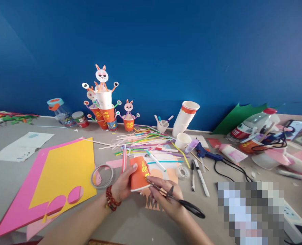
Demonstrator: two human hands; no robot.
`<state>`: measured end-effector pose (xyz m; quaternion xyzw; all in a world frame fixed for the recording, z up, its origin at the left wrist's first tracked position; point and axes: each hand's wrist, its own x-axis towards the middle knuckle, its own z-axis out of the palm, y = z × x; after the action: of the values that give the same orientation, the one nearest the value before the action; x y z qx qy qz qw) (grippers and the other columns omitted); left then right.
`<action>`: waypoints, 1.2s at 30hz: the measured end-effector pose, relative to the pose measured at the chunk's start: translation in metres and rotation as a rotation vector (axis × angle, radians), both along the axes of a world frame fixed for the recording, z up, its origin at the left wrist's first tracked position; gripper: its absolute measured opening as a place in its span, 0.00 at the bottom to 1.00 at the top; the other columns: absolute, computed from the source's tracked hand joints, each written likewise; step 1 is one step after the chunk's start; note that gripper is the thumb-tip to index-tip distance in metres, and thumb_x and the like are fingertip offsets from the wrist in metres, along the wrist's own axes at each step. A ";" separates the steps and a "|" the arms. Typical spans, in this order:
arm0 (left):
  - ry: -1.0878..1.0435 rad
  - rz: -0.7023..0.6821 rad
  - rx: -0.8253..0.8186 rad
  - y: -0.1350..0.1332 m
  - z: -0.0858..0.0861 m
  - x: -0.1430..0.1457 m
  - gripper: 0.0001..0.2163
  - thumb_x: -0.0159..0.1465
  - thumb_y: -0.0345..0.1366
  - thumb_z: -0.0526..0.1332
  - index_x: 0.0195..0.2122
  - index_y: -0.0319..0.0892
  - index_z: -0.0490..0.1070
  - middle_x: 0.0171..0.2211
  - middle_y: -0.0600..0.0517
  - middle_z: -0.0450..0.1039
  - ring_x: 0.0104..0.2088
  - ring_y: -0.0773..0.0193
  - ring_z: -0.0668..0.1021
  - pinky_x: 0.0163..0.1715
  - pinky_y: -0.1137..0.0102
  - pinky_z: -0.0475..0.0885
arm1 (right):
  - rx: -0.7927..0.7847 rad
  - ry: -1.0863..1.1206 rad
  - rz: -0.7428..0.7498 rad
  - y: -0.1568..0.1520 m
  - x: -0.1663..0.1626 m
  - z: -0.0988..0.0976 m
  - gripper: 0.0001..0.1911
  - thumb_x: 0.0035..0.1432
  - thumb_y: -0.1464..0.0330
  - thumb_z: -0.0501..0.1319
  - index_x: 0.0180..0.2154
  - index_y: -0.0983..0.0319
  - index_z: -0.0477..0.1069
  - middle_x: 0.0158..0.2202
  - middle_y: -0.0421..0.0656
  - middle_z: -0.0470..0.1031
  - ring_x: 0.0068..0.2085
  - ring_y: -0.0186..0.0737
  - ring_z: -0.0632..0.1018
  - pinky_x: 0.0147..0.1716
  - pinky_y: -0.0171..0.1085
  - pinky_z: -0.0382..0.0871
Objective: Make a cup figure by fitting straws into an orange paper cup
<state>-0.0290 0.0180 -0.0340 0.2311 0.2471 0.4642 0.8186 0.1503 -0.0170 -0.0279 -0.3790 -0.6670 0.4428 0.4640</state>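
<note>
One orange paper cup is at six o'clock, gripped in the left hand; the right hand clasps black-handled scissors at five o'clock, blades at the cup. Rabbit-faced cups stand at ten o'clock; a white cup stack leans at three.

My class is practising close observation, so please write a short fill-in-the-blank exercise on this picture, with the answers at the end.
1. The left hand holds a paper ____ with yellow print.
2. The black-handled tool in the right hand is a pair of ____.
3. A beaded bracelet circles the ____ wrist.
4. The wall behind the table is coloured ____.

Answers: cup; scissors; left; blue.
</note>
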 end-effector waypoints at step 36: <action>0.636 -0.183 0.828 0.010 -0.019 -0.019 0.41 0.42 0.55 0.74 0.55 0.42 0.64 0.49 0.44 0.70 0.48 0.49 0.73 0.48 0.60 0.69 | -0.461 0.275 -0.181 0.020 0.020 0.029 0.21 0.58 0.54 0.61 0.44 0.63 0.69 0.16 0.34 0.70 0.14 0.32 0.69 0.16 0.29 0.62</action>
<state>-0.0480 0.0282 -0.0534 0.6849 0.2581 0.3565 0.5807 0.1700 0.0026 0.0011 -0.4690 -0.4431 0.5867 0.4894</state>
